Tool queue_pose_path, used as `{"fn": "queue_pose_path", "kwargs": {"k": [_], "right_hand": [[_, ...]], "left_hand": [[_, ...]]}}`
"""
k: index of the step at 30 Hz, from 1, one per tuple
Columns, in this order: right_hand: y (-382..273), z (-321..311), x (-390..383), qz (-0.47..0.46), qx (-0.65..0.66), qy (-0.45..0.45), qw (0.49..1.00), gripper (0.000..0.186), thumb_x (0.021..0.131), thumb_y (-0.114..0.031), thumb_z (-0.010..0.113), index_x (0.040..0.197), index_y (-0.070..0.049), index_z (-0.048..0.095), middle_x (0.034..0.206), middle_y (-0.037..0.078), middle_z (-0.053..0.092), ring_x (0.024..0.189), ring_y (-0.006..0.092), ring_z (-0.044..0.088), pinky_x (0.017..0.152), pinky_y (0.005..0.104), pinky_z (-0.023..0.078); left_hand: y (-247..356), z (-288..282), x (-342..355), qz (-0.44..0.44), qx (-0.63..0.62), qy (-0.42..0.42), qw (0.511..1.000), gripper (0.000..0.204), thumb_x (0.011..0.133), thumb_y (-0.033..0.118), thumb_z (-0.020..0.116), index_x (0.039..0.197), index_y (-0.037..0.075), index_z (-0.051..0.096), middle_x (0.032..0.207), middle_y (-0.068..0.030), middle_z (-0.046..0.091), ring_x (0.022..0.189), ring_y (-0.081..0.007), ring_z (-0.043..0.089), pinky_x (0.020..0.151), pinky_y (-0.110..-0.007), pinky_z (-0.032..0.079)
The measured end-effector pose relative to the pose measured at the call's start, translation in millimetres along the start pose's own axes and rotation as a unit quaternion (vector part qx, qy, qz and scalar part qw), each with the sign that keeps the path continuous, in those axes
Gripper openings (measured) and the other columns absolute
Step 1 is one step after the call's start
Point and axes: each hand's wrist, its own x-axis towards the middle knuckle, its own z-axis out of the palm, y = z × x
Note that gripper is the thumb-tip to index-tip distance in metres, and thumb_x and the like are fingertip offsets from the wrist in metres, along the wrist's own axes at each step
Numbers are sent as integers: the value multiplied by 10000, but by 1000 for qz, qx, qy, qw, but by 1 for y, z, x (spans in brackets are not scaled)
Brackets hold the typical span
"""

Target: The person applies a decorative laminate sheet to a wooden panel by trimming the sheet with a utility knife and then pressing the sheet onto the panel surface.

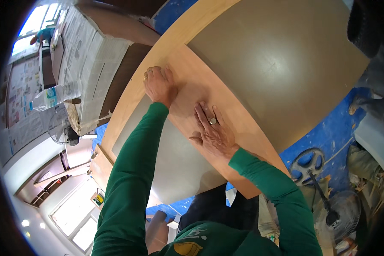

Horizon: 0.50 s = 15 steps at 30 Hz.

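Observation:
My right hand (211,130) lies with fingers outstretched on a peach-coloured wooden board (224,170), a ring on one finger. Higher up, my left hand (160,85) bends its fingers over that board's left edge, their tips hidden. The board crosses between a large brown-grey panel (294,94) and a lighter grey panel (153,153). A pale wood strip (205,13) curves along the far side, beside my left hand.
A plastic bottle (55,96) and paper-covered furniture (96,72) are at left. A person (47,36) bends by a window. Blue sheeting (307,141) covers the floor, with a fan (337,213) and grey metal wheel (305,164) at lower right.

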Motion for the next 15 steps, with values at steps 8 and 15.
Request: {"fn": "queue_pose_path", "kwargs": {"k": [8,15], "right_hand": [[-2,31,16,-2,1,9,1000,862,1032,-576,602,1672,-27,425,1755,162,367,1641,334,297,1339,569,198],[10,16,6,83,-9,74,994,795,1004,-591,583,1597,-62,549,1731,111,417,1630,313,310,1355,555,212]], "left_hand": [[-6,0,4,11,0,6,1000,298,1062,293,614,1025,-1,652,1083,-234,665,1068,-459,621,946,-573,481],[-5,21,-3,-2,16,-69,997,505,1103,423,505,1100,-56,666,1144,-313,678,1115,-513,636,984,-601,491]]}}
